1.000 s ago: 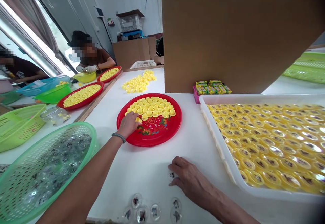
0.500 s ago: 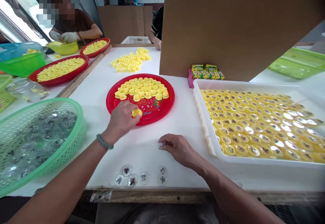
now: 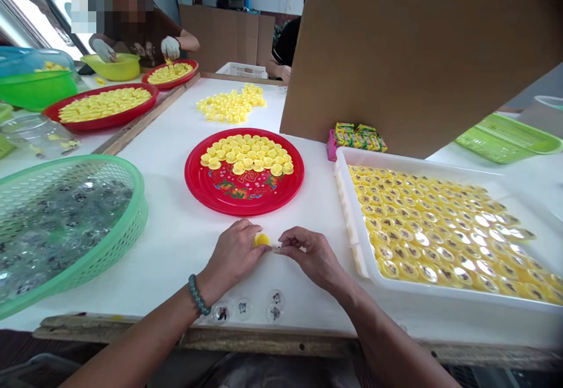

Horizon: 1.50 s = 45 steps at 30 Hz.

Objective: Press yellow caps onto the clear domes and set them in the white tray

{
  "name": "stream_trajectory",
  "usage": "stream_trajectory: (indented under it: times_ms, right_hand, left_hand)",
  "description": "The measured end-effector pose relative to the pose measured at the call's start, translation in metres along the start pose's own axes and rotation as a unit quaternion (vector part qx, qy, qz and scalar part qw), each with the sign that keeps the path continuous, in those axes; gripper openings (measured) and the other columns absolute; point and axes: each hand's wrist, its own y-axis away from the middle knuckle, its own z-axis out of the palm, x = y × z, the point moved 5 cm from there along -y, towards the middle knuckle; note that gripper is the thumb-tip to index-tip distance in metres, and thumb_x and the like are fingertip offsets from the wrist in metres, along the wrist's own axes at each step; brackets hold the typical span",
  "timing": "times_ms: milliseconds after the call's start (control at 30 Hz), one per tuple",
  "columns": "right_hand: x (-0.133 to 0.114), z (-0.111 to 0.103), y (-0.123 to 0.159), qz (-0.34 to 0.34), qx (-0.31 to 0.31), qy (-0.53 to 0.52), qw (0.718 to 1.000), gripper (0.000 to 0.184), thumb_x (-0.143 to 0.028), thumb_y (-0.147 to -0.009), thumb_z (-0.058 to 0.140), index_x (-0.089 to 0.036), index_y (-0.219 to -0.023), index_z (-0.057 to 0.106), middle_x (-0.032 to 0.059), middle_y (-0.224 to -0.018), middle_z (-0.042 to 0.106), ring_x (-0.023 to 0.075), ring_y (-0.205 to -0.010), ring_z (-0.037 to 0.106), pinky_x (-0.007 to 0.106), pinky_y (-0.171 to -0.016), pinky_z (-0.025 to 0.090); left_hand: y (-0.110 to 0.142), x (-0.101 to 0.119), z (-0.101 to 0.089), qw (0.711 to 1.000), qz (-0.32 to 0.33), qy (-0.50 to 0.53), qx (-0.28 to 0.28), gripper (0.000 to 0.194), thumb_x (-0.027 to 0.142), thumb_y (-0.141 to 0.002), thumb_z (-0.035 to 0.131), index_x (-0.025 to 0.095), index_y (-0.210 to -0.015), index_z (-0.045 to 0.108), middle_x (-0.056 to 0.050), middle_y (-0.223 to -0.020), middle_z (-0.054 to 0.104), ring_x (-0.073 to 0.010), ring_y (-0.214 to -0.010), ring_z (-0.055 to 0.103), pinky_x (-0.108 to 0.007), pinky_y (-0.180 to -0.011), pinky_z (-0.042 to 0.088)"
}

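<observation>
My left hand, with a beaded bracelet at the wrist, pinches a small round yellow cup in front of the red plate. Facing it, my right hand is closed on a clear printed disc, mostly hidden by the fingers. The fingertips of both hands almost meet above the white table. Several similar yellow cups cover the far half of the red plate, whose near half shows a printed pattern. Nearer to me, several clear discs with small dark pictures lie at the table edge, partly behind my left wrist.
At left stands a green basket of clear discs. A white tray at right holds rows of yellow pieces with pictures. Behind rise a cardboard panel and a pink box. A gloved co-worker sits beyond more red plates.
My left hand has brought a yellow cup from the red plate toward me, beside my right hand. The right hand stays closed near its place. The view has tilted down; the co-worker's gloved hands have moved apart.
</observation>
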Motion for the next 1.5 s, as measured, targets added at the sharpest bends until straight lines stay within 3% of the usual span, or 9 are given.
stream_trajectory:
  times_ms: [67,267,467,567,833,967,1067,1267,1500]
  right_hand:
    - [-0.002,0.001,0.000,-0.003,-0.006,0.001,1.000,0.005,-0.021,-0.076,0.065,-0.019,-0.081,0.064,-0.0016,-0.071,0.063,0.0124,-0.067,0.058,0.024,-0.065,0.046]
    - [-0.011,0.013,0.003,-0.037,-0.038,0.002,0.999,0.004,-0.022,-0.079,0.062,-0.019,-0.083,0.063,0.0001,-0.077,0.064,0.0128,-0.071,0.060,0.025,-0.068,0.049]
    - [-0.015,0.027,0.018,-0.093,-0.034,0.098,0.990,0.028,-0.025,-0.075,0.069,-0.021,-0.101,0.061,0.0043,-0.088,0.062,0.0135,-0.070,0.059,0.025,-0.063,0.050]
    - [-0.019,0.034,0.021,-0.129,-0.026,0.153,0.979,0.025,-0.023,-0.079,0.064,-0.022,-0.104,0.060,0.0058,-0.093,0.062,0.0148,-0.076,0.060,0.026,-0.068,0.050]
    - [-0.024,0.031,0.008,-0.100,-0.061,0.150,0.982,0.024,-0.014,-0.077,0.062,-0.022,-0.099,0.062,0.0022,-0.087,0.061,0.0122,-0.072,0.058,0.021,-0.061,0.046]
    - [-0.028,0.019,-0.009,-0.110,-0.078,0.185,0.973,0.028,-0.016,-0.076,0.063,-0.020,-0.104,0.061,0.0041,-0.092,0.063,0.0121,-0.071,0.057,0.022,-0.061,0.046]
    - [-0.031,0.018,-0.024,-0.145,-0.125,0.247,0.950,0.029,-0.011,-0.077,0.061,-0.017,-0.105,0.062,0.0060,-0.096,0.064,0.0140,-0.077,0.059,0.025,-0.069,0.047]
    - [-0.030,0.032,-0.038,-0.198,-0.226,0.285,0.910,0.028,-0.003,-0.080,0.056,-0.018,-0.101,0.065,0.0052,-0.090,0.065,0.0152,-0.087,0.060,0.024,-0.077,0.045]
    - [-0.024,0.038,-0.034,-0.185,-0.215,0.340,0.897,0.013,-0.009,-0.079,0.062,-0.017,-0.089,0.068,0.0044,-0.082,0.063,0.0138,-0.076,0.060,0.021,-0.067,0.042]
  left_hand:
    - [0.006,0.001,-0.006,0.997,-0.026,0.074,0.008,0.022,0.036,-0.082,0.057,0.021,-0.095,0.066,-0.004,-0.090,0.065,-0.0180,-0.077,0.059,-0.027,-0.069,0.045]
    - [0.025,0.006,0.007,0.940,-0.137,0.300,-0.092,0.019,0.037,-0.078,0.059,0.021,-0.076,0.067,-0.001,-0.068,0.064,-0.0168,-0.064,0.057,-0.026,-0.059,0.043]
    - [0.048,-0.005,0.031,0.819,-0.292,0.492,-0.046,0.023,0.040,-0.072,0.065,0.017,-0.076,0.062,-0.001,-0.063,0.063,-0.0138,-0.058,0.057,-0.024,-0.056,0.044]
    - [0.052,-0.007,0.035,0.799,-0.305,0.517,-0.033,0.026,0.038,-0.071,0.067,0.018,-0.085,0.062,-0.001,-0.065,0.064,-0.0133,-0.059,0.059,-0.023,-0.058,0.044]
    - [0.044,-0.006,0.024,0.840,-0.253,0.475,-0.071,0.030,0.040,-0.077,0.062,0.018,-0.096,0.062,-0.001,-0.066,0.064,-0.0148,-0.064,0.059,-0.024,-0.060,0.045]
    - [0.034,-0.017,0.006,0.927,-0.203,0.313,-0.039,0.032,0.042,-0.075,0.063,0.021,-0.099,0.064,-0.002,-0.078,0.066,-0.0174,-0.069,0.060,-0.027,-0.062,0.045]
    - [0.023,-0.025,-0.001,0.975,-0.163,0.153,-0.017,0.028,0.031,-0.070,0.068,0.021,-0.096,0.066,-0.002,-0.082,0.066,-0.0184,-0.070,0.059,-0.028,-0.063,0.043]
    - [0.005,-0.029,0.006,0.989,-0.078,0.112,-0.055,0.021,0.019,-0.079,0.052,0.021,-0.089,0.070,-0.003,-0.084,0.069,-0.0183,-0.074,0.061,-0.028,-0.069,0.042]
    - [0.005,-0.032,0.009,0.977,-0.101,0.184,-0.045,0.021,0.018,-0.076,0.052,0.021,-0.084,0.072,0.000,-0.082,0.071,-0.0157,-0.072,0.062,-0.025,-0.067,0.043]
